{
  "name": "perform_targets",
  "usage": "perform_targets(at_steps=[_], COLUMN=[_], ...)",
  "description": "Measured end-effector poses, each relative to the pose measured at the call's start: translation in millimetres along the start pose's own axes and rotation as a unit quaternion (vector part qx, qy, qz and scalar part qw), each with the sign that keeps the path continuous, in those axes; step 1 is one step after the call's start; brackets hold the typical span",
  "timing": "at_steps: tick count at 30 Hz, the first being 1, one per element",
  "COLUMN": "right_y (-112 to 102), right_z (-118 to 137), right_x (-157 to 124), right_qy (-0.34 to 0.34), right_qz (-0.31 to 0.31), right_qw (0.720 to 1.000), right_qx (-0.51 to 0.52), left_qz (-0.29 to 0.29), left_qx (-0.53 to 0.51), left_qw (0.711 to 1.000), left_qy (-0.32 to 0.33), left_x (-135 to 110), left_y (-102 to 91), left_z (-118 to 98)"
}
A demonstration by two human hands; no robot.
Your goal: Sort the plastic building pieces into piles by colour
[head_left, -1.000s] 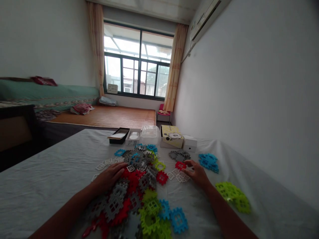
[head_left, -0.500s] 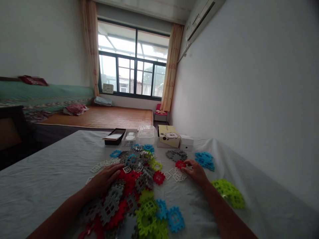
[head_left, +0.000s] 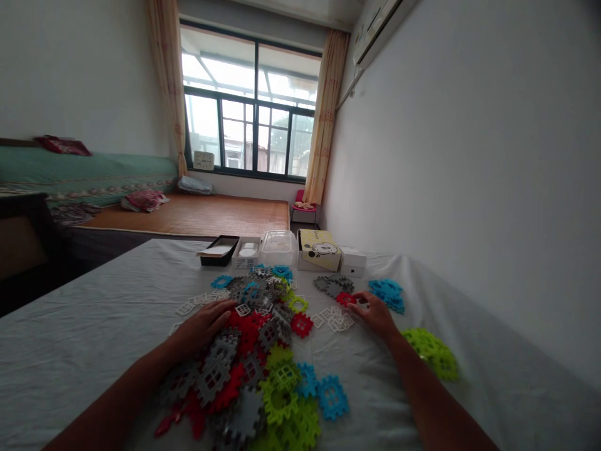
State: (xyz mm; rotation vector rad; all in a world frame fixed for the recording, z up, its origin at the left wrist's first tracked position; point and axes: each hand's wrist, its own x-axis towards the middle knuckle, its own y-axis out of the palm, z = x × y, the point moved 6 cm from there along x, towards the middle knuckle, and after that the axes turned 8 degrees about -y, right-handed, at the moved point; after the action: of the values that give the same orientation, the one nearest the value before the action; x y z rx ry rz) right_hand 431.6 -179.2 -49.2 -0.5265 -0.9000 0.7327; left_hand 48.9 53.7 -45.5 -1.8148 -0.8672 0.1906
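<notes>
My right hand (head_left: 374, 314) pinches a red toothed building piece (head_left: 344, 299) between thumb and fingers, just beyond a group of small white window-frame pieces (head_left: 334, 319). My left hand (head_left: 205, 324) lies with fingers stretched out on the left edge of a mixed pile, touching red pieces (head_left: 246, 329) and grey pieces (head_left: 220, 358). Green pieces (head_left: 282, 401) and blue pieces (head_left: 332, 397) spread toward the near side of that pile. A single red piece (head_left: 301, 324) sits between the pile and the white frames.
Sorted grey (head_left: 334, 285), blue (head_left: 387, 295) and lime-green (head_left: 431, 354) stacks lie on the right of the sheet-covered table (head_left: 117, 300). Along the far edge stand a black box (head_left: 218, 250), a clear plastic container (head_left: 278, 248), a yellow cartoon box (head_left: 319, 250) and a white box (head_left: 353, 261).
The red piece in my right hand has shifted slightly right and away, nearer the grey stack. My left hand stays on the pile. The camera view has tilted down a little.
</notes>
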Motion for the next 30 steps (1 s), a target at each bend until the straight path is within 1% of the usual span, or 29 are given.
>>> perform_targets(at_steps=[2,4,7,9,11,13,15,17,18,20,22,23,25,28,30], right_y=[-3,-8,-17,-27,-38,-49,-60,-74,-79,-81,-79,-79,-85,-102,-111], right_z=[1,5,16,26,34,38,35,26,20,4,-13,-22,-40,-65,-73], right_x=[2,4,0,-12,-31,-52,-68,-80,-84,-91,-96,-98,-98,-92,-85], right_qy=[0.005,0.015,0.026,0.024,0.008,-0.017,-0.043,-0.064,-0.073,-0.093,-0.111,-0.114,-0.107,-0.076,-0.048], right_qz=[-0.01,-0.006,0.049,0.082,0.099,0.105,0.09,0.053,0.045,0.071,0.121,0.134,0.136,0.122,0.111], right_qw=[1.0,1.0,0.998,0.996,0.994,0.99,0.985,0.973,0.964,0.943,0.926,0.921,0.917,0.918,0.917], right_qx=[0.008,0.026,0.03,-0.006,-0.055,-0.096,-0.143,-0.213,-0.252,-0.313,-0.34,-0.347,-0.358,-0.371,-0.381], left_qz=[-0.001,-0.001,0.001,0.0,0.0,0.002,0.004,0.004,0.004,0.003,0.001,0.0,-0.003,-0.005,-0.002], left_qx=[0.002,0.005,0.009,0.011,0.011,0.012,0.013,0.013,0.012,0.011,0.011,0.012,0.014,0.015,0.013], left_qw=[1.0,1.0,1.0,1.0,1.0,1.0,1.0,1.0,1.0,1.0,1.0,1.0,1.0,1.0,1.0], left_qy=[0.003,0.002,0.0,0.002,0.006,0.007,0.006,0.009,0.01,0.013,0.015,0.016,0.018,0.013,0.008], left_x=[0,1,2,2,3,4,5,6,6,7,8,8,8,7,7], left_y=[-0.3,0.2,1.8,2.6,3.4,4.4,5.8,7.3,8.2,9.6,10.5,10.6,10.1,8.7,8.2], left_z=[-1,0,3,4,5,6,8,11,12,14,16,16,16,15,15])
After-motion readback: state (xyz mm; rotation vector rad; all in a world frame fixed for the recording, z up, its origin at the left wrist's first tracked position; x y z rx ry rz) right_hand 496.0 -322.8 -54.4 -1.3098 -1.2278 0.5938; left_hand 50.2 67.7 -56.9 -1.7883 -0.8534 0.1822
